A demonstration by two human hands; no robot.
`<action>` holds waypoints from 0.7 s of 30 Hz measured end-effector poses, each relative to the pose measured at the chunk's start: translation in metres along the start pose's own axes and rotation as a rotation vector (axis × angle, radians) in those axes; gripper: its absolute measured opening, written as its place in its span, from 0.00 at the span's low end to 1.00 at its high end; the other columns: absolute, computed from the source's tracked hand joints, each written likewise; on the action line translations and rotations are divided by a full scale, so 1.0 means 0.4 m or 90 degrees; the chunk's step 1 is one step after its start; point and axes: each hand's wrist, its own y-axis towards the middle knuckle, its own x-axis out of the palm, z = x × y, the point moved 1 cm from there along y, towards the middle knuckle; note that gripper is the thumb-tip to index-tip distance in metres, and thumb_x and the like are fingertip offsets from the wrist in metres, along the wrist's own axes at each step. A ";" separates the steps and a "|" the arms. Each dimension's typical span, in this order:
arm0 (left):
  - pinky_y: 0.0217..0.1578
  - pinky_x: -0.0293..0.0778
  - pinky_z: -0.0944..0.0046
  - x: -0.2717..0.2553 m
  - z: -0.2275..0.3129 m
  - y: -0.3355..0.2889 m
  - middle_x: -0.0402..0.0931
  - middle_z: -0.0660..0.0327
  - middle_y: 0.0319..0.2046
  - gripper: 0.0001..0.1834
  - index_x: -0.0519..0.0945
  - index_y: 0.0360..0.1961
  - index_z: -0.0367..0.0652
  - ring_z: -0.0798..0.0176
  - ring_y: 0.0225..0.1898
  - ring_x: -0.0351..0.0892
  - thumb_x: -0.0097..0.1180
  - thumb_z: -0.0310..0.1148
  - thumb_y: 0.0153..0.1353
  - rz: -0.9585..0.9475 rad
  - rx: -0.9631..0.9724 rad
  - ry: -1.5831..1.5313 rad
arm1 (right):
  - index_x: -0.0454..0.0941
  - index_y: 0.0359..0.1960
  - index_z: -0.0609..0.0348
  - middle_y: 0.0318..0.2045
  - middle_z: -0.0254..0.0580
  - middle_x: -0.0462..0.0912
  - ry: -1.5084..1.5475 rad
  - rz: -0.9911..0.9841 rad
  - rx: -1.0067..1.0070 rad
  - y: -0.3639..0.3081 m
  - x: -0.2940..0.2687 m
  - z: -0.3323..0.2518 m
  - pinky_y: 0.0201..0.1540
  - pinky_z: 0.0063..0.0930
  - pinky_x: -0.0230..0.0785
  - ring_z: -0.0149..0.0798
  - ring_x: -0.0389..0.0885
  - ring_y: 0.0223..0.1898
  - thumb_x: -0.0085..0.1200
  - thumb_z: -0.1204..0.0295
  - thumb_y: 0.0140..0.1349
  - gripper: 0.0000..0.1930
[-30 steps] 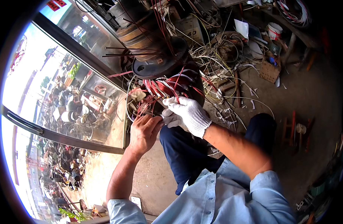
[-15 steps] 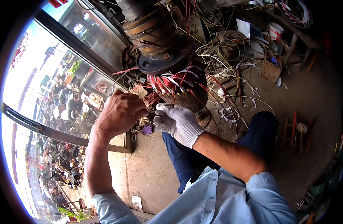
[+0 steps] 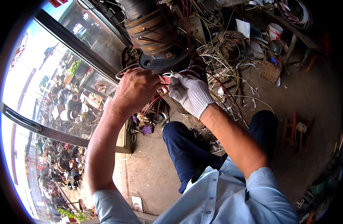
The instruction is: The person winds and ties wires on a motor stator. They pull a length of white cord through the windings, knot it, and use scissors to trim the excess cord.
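Observation:
In front of me stands a large motor rotor with copper-coloured slip rings (image 3: 151, 35) above a black disc (image 3: 164, 61). Below the disc, red and white wires (image 3: 164, 79) wrap the winding, partly covered by my hands. My bare left hand (image 3: 136, 89) is closed at the left of the winding, its fingers curled over wires. Close beside it, my right hand (image 3: 190, 91), in a white knit glove, pinches at the wires on the front. The fingertips of both hands are mostly hidden. Loose red wire ends (image 3: 153, 102) hang below my left hand.
A heap of tangled cables (image 3: 223, 52) lies behind and right of the rotor. Farther right are a white bucket (image 3: 276, 31) and a perforated brown box (image 3: 271, 69). A glass door frame (image 3: 67, 136) runs along the left. A small reddish stool (image 3: 296, 128) stands at right.
Both hands have moved up and away from me, from the hanging wires in front to the winding just under the black disc. The rotor appears slightly shifted.

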 end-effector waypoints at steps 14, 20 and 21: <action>0.39 0.81 0.53 0.054 0.092 -0.024 0.81 0.57 0.34 0.07 0.86 0.42 0.46 0.50 0.38 0.84 0.61 0.33 0.65 -0.069 -0.099 -0.021 | 0.80 0.50 0.64 0.31 0.37 0.85 -0.161 0.056 0.005 -0.054 -0.024 -0.056 0.25 0.24 0.78 0.35 0.85 0.29 0.47 0.71 0.77 0.11; 0.39 0.81 0.53 0.071 0.116 -0.036 0.83 0.56 0.33 0.09 0.87 0.41 0.46 0.50 0.37 0.85 0.60 0.36 0.65 -0.038 -0.103 -0.059 | 0.80 0.50 0.63 0.32 0.38 0.85 -0.198 0.027 0.028 -0.076 -0.034 -0.072 0.26 0.24 0.78 0.35 0.85 0.29 0.48 0.71 0.77 0.11; 0.38 0.81 0.53 0.071 0.117 -0.037 0.83 0.56 0.33 0.09 0.87 0.41 0.46 0.50 0.37 0.85 0.60 0.36 0.66 -0.036 -0.106 -0.055 | 0.80 0.50 0.63 0.32 0.38 0.85 -0.202 0.027 0.028 -0.074 -0.033 -0.072 0.26 0.24 0.78 0.35 0.85 0.29 0.48 0.71 0.77 0.11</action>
